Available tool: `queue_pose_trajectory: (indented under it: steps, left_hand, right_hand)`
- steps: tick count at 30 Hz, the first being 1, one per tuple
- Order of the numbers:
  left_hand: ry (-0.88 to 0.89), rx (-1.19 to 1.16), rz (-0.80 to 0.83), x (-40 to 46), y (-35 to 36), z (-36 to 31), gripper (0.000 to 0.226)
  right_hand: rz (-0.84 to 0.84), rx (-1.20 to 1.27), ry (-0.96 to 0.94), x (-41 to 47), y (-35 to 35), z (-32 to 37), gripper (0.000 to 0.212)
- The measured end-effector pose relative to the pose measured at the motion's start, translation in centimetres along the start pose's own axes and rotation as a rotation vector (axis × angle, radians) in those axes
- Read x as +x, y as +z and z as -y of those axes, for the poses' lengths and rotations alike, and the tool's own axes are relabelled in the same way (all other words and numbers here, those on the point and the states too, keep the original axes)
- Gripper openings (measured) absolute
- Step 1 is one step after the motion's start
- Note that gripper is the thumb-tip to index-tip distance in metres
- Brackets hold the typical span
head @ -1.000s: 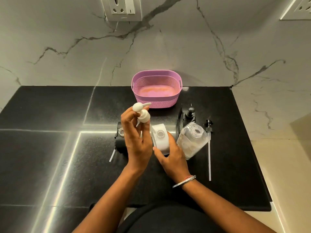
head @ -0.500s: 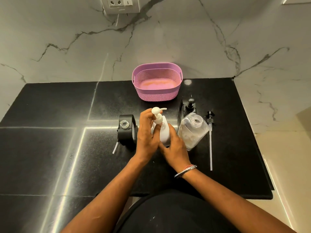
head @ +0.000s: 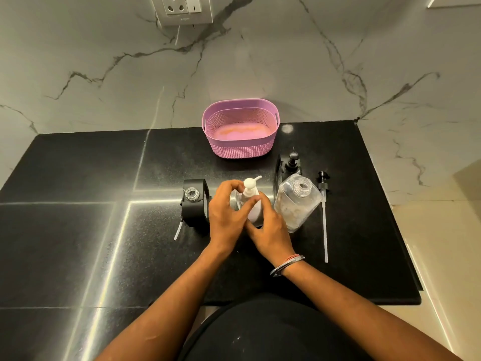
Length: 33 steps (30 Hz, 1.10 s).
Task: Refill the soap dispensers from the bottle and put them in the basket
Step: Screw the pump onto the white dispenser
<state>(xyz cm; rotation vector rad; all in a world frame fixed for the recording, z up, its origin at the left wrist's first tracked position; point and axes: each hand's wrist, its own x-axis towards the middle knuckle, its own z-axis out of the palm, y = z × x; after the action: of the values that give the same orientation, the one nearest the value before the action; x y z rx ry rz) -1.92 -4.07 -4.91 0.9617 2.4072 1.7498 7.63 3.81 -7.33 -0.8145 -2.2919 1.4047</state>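
Left hand curled round white pump neck; right hand wrapped round smooth white dispenser, held upright on glossy black stone counter. Perforated pink plastic basket set behind. Clear squarish bottle uncapped, right. Black dispenser uncapped, left.

White dispenser upright, pump on; pink basket behind.
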Motion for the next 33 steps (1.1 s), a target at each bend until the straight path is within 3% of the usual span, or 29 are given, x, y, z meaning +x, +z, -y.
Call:
queue_pose_trajectory:
  steps: [5, 13, 16, 19, 22, 26, 33]
  left_hand:
    - [-0.073, -0.058, 0.050, 0.2, 0.1, 0.5, 0.029]
    - [-0.146, -0.175, 0.324, 1.0, -1.5, 1.4, 0.046]
    - [-0.059, -0.096, 0.313, 1.3, -1.8, 1.3, 0.056]
    - [0.001, -0.021, 0.199, 1.4, -1.4, 0.5, 0.064]
    - [0.015, -0.022, 0.111, 1.4, -0.7, 0.1, 0.047]
    - [0.054, -0.029, 0.120, 1.3, -0.8, 0.7, 0.036]
    - [-0.113, -0.207, 0.377, 2.2, -2.0, 2.5, 0.042]
  right_hand:
    - [-0.009, 0.021, -0.014, 0.1, -0.1, -0.1, 0.070]
    - [-0.032, 0.010, -0.033, 0.1, 0.1, -0.1, 0.072]
    - [-0.021, 0.026, -0.032, 0.0, 0.1, -0.2, 0.071]
    - [-0.009, 0.030, -0.024, -0.1, 0.2, -0.2, 0.071]
    - [-0.020, 0.047, -0.017, -0.1, 0.1, 0.0, 0.070]
    - [-0.023, 0.045, -0.020, -0.2, 0.1, 0.0, 0.065]
    - [-0.035, 0.007, -0.009, 0.0, 0.3, -0.1, 0.069]
